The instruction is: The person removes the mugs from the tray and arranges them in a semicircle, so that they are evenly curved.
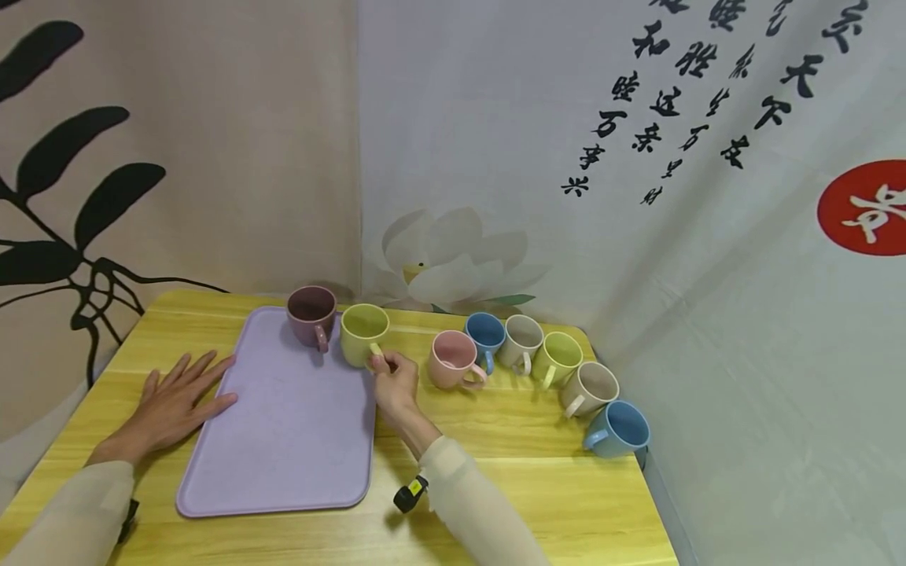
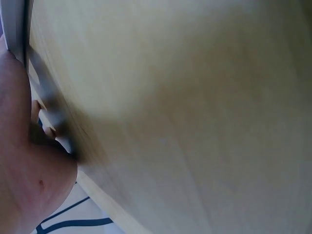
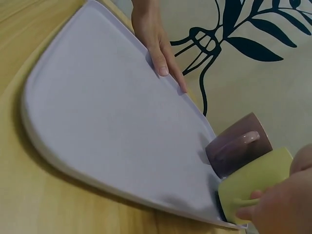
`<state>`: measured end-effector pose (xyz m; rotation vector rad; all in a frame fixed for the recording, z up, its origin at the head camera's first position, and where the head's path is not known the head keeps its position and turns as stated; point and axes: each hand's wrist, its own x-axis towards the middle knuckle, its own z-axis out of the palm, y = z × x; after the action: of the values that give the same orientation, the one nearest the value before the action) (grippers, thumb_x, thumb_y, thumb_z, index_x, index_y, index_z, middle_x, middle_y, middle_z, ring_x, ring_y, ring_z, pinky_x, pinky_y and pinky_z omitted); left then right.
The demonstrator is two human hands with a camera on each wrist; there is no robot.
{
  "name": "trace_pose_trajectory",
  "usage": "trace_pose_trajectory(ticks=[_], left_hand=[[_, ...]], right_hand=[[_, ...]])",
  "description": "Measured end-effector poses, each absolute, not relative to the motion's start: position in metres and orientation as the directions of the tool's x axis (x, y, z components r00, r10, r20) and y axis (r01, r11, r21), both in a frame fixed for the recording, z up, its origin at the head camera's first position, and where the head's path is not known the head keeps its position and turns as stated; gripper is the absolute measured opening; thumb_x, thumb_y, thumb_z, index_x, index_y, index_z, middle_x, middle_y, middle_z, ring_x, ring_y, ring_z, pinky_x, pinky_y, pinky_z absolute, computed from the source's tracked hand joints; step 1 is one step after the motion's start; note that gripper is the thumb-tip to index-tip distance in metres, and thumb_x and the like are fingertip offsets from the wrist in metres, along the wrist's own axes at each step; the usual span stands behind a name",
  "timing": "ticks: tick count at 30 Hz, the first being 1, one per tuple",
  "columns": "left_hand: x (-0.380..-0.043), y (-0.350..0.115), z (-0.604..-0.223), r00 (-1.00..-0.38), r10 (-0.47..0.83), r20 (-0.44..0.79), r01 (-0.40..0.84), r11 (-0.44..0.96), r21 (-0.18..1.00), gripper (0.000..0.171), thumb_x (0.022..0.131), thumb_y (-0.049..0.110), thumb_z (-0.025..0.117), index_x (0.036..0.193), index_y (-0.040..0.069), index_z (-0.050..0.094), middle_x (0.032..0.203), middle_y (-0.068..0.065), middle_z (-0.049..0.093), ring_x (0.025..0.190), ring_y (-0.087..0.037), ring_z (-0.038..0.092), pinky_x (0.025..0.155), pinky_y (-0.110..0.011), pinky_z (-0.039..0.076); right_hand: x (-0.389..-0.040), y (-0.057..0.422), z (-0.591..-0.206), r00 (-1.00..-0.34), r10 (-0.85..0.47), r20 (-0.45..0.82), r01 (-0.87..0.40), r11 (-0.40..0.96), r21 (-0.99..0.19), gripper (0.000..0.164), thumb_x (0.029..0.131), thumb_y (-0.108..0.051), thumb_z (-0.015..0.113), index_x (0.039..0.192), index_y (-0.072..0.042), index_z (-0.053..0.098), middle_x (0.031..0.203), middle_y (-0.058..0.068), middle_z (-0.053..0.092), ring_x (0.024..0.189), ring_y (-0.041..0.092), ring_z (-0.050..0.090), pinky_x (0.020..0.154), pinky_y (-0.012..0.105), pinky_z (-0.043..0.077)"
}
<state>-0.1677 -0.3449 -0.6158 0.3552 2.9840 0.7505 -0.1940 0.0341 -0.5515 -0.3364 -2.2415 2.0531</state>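
Observation:
My right hand (image 1: 396, 384) pinches the handle of a yellow-green mug (image 1: 359, 346) at the far right corner of a lilac tray (image 1: 283, 440). Left of that mug, a dark mauve mug (image 1: 308, 324) stands upright at the tray's far edge, its handle turned toward me. The right wrist view shows the two mugs side by side, with fingers of my right hand (image 3: 282, 200) around the green handle. My left hand (image 1: 173, 405) lies with fingers spread at the tray's left edge, thumb and fingertips on the rim. In the left wrist view only part of the left hand (image 2: 29, 180) shows.
Right of the tray, a pink mug (image 1: 450, 363) stands near a curved row of several mugs, from a dark blue mug (image 1: 484, 334) to a light blue mug (image 1: 616, 431) by the table's right edge. A printed curtain (image 1: 495, 157) hangs behind the wooden table (image 1: 524, 479).

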Motion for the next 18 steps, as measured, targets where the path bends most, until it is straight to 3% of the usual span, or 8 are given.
trace_pose_trajectory(ticks=[8,13,18], left_hand=[[-0.167,-0.344,-0.615,-0.974,0.228,0.009,0.204,0.85,0.485,0.083,0.114,0.059,0.058,0.181,0.023,0.025,0.186,-0.033,0.016,0.169,-0.07,0.003,0.124,-0.094,-0.011],[-0.167,-0.344,-0.615,-0.973,0.231,0.017,0.211,0.851,0.481,0.082,0.114,0.058,0.059,0.181,0.024,0.025,0.186,-0.032,0.017,0.169,-0.07,0.004,0.124,-0.095,-0.009],[-0.168,-0.345,-0.616,-0.972,0.234,0.013,0.212,0.855,0.473,0.083,0.114,0.058,0.058,0.181,0.024,0.025,0.186,-0.032,0.016,0.169,-0.07,0.004,0.124,-0.095,-0.008]], right_hand=[[-0.179,0.053,-0.552,-0.993,0.109,-0.047,0.051,0.038,-0.998,0.019,0.111,-0.003,0.066,0.113,0.01,0.079,0.116,0.028,0.083,0.115,0.042,0.081,0.089,0.025,0.063],[-0.169,0.066,-0.549,-0.998,0.047,-0.048,0.049,0.013,-0.999,0.018,0.112,-0.001,0.063,0.115,0.011,0.077,0.119,0.027,0.083,0.117,0.036,0.082,0.103,0.039,0.068],[-0.159,0.078,-0.544,-0.998,0.029,-0.053,0.053,0.011,-0.999,0.018,0.112,0.0,0.064,0.117,0.012,0.076,0.119,0.03,0.083,0.114,0.03,0.08,0.099,0.036,0.067]])
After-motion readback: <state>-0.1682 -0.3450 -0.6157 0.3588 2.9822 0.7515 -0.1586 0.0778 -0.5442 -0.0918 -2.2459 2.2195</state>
